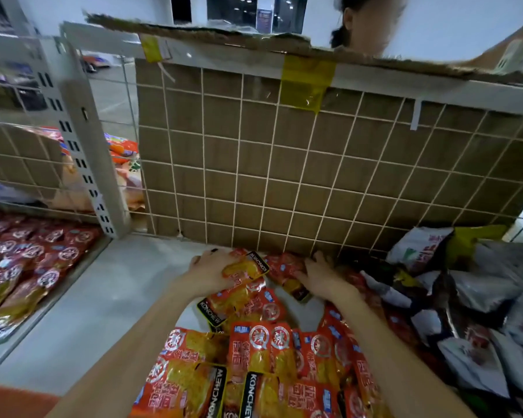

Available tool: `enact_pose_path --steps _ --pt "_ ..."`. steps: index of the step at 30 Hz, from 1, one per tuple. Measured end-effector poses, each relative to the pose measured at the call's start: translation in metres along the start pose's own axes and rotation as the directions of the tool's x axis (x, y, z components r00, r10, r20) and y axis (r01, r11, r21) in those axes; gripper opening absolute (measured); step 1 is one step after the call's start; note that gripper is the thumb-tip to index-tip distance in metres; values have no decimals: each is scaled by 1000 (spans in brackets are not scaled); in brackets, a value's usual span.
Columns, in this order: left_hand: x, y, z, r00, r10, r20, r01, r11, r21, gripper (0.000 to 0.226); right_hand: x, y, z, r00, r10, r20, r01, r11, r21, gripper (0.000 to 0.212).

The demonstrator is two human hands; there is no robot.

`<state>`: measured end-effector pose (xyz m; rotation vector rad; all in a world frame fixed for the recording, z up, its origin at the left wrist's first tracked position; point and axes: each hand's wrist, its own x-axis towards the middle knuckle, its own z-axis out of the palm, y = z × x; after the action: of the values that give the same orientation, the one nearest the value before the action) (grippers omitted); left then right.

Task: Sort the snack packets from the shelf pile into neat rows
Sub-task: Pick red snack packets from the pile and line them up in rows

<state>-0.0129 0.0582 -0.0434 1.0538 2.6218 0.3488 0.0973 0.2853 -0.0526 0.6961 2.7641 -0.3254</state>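
Red and yellow snack packets [260, 351] lie in a loose pile on the grey shelf [97, 303], spreading from the back wall to the near edge. My left hand [209, 268] grips an upside-down packet [248, 267] at the back of the shelf, fingers curled round its left edge. My right hand [320, 274] rests with spread fingers on red packets [284, 270] just beside it, against the wire grid. Both forearms reach in from the bottom of the view.
A wire grid [284, 164] backed with cardboard closes the shelf's rear. White and silver packets [477, 285] are heaped at the right. The neighbouring shelf at left holds red packets [21, 260] in rows. A person stands behind the cardboard.
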Motion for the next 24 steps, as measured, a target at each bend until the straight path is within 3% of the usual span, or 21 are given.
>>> enact_pose_path --steps 2,6,11,14,19,24 --pt "-5 -1 2 998 -40 -41 38 999 -29 54 0 -3 1 1000 -26 -14 27 999 36 54" --pt "-21 4 7 941 -303 -153 308 951 13 70 -1 -7 4 997 -45 -67 51 994 98 59" --pt "-31 8 16 870 -482 -101 475 876 -81 90 -4 -8 8 996 -43 -76 55 984 167 69" --pt "-29 -2 14 855 -518 -31 509 848 -145 80 -4 -8 10 996 -28 -80 44 978 204 72" --pt "-27 -12 16 840 -542 -21 500 789 -358 42 -10 -10 13 991 23 -132 29 925 379 66" --pt "-24 -6 17 818 -575 -19 439 645 -626 19 -26 -10 12 982 -2 -187 94 870 484 60"
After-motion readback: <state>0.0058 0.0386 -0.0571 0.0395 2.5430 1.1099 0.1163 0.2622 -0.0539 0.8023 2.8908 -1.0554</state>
